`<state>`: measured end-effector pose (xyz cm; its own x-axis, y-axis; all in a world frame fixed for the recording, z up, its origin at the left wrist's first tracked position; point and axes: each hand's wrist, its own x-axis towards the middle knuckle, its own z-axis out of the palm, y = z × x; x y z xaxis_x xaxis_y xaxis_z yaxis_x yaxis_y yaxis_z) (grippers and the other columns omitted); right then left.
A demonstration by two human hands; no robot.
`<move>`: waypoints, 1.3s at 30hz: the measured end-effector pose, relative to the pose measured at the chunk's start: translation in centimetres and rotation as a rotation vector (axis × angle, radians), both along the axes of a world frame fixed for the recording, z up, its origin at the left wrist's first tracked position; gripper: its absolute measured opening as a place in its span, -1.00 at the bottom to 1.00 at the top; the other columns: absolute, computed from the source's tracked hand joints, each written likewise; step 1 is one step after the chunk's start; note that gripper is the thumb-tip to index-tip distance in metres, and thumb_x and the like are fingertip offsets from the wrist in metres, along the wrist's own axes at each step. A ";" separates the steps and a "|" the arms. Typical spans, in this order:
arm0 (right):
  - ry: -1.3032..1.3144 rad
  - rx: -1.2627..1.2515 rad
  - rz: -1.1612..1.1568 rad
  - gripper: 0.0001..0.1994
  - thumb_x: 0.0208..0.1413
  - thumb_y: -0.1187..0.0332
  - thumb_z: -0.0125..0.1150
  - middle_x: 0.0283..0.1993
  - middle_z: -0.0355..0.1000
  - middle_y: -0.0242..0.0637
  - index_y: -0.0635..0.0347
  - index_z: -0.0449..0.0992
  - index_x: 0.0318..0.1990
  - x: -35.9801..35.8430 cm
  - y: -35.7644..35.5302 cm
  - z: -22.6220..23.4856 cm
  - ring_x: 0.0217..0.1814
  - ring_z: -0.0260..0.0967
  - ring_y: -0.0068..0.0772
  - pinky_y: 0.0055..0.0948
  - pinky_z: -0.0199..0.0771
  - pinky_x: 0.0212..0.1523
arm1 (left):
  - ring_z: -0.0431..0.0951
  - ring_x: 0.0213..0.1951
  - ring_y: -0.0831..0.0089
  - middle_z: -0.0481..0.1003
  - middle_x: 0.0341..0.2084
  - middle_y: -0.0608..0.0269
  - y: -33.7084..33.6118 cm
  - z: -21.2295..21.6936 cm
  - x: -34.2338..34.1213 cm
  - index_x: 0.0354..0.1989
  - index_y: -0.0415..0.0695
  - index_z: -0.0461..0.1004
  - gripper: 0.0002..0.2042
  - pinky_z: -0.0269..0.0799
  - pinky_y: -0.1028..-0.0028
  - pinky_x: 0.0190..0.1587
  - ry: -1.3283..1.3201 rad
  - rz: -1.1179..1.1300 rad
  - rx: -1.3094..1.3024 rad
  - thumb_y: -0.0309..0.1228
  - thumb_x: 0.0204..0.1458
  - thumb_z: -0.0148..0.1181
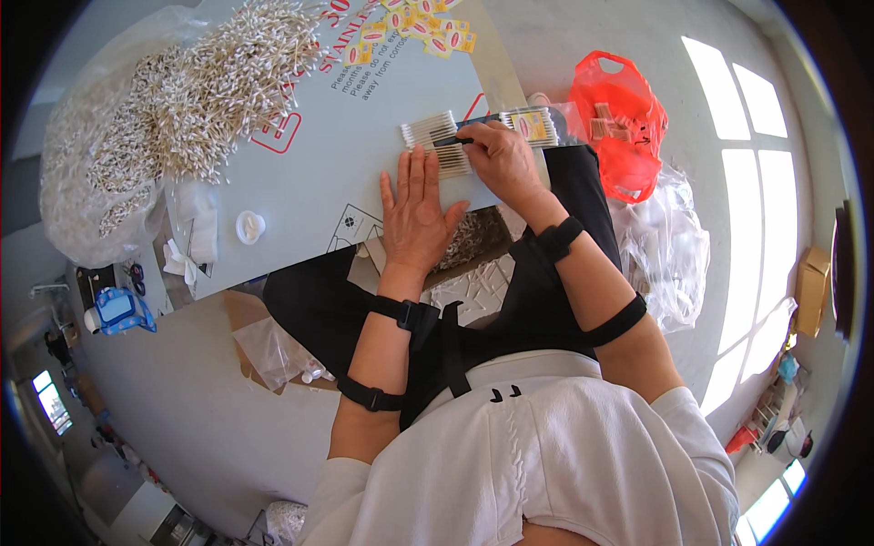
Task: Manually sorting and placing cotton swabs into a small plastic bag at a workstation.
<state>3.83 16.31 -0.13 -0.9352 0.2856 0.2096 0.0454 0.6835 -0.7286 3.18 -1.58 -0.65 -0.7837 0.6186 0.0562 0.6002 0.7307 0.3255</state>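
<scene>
A row of cotton swabs point(426, 129) lies side by side on the grey tabletop point(319, 159). My left hand point(416, 218) rests flat there, fingers stretched out, with its fingertips at the swabs' near edge. Pinched in my right hand point(506, 164) is a thin black tool point(450, 142), its tip lying across the swabs; its exact kind is too small to tell. More swabs point(453, 164) show between my two hands. Just beyond my right hand sits a flat pack of swabs point(532, 126) with a yellow label.
A big heap of loose swabs point(228, 86) spills from a clear bag at the far left. Yellow labels point(423, 27) lie scattered at the back. A small white cup point(249, 227) stands near the table edge. A red plastic bag point(628, 164) is at the right, and a box of swabs point(496, 232) is below the table.
</scene>
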 end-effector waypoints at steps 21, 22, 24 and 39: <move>-0.052 0.046 0.054 -0.91 0.05 0.37 0.26 -0.32 0.47 -0.20 0.10 0.63 -0.30 -1.7 -0.4 -0.3 -0.24 0.48 -0.07 -0.21 0.46 -0.24 | -0.05 0.44 0.07 0.05 0.40 0.06 0.0 0.0 0.1 0.39 -0.21 0.06 -0.21 -0.18 -0.04 0.42 0.034 0.003 0.030 -0.08 0.06 0.23; -0.045 0.042 0.059 -0.91 0.05 0.37 0.26 -0.32 0.47 -0.21 0.10 0.63 -0.30 -1.7 -0.3 -0.4 -0.24 0.48 -0.08 -0.21 0.46 -0.24 | -0.05 0.43 0.03 0.08 0.38 0.06 0.0 0.0 -0.2 0.37 -0.20 0.11 -0.27 -0.19 -0.05 0.41 0.042 0.021 0.074 -0.11 0.08 0.21; -0.005 0.054 0.051 -0.92 0.04 0.37 0.25 -0.34 0.47 -0.23 0.06 0.63 -0.33 -1.8 -0.3 -0.6 -0.27 0.48 -0.09 -0.20 0.48 -0.26 | -0.05 0.42 0.00 0.11 0.35 0.05 0.1 0.1 -1.1 0.34 -0.18 0.17 -0.33 -0.21 -0.06 0.40 0.049 0.039 0.118 -0.14 0.10 0.19; 0.032 0.006 0.019 -0.94 0.04 0.41 0.23 -0.34 0.45 -0.26 0.06 0.62 -0.36 -1.5 -0.4 -0.2 -0.31 0.48 -0.13 -0.25 0.50 -0.29 | 0.20 0.24 -0.03 0.35 0.01 0.05 1.7 0.4 -6.8 -0.03 -0.17 0.48 -0.70 0.07 -0.06 0.26 0.245 0.006 0.224 -0.30 0.12 0.19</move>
